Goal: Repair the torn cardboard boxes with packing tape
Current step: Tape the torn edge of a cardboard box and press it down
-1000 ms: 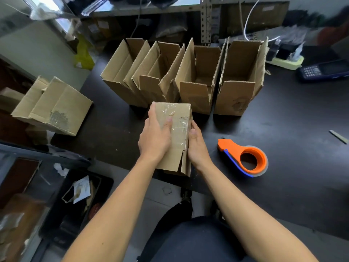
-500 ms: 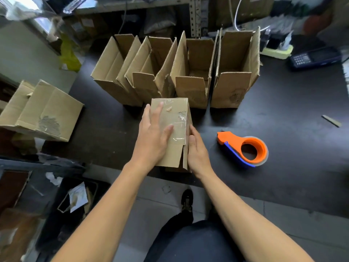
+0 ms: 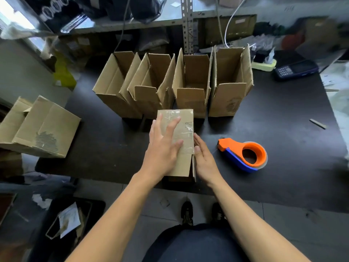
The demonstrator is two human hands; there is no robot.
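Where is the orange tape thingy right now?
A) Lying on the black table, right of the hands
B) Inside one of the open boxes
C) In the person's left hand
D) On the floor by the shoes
A: the orange tape dispenser lies on the black table, untouched, to the right of the right hand.

A dark matte worktable [image 3: 283, 114] is set beneath the grip and extends away from it on every side but the near one. Beyond the grip, a metal shelving unit is seen, with a perforated upright [image 3: 187, 25] and a grey shelf board [image 3: 132, 23] (dark bags are stored on it). A pale wall [image 3: 20, 76] is placed far left of the grip, with bright daylight [image 3: 7, 19] admitted above it. Grey floor tiles [image 3: 151, 197] are laid below the table's near edge.
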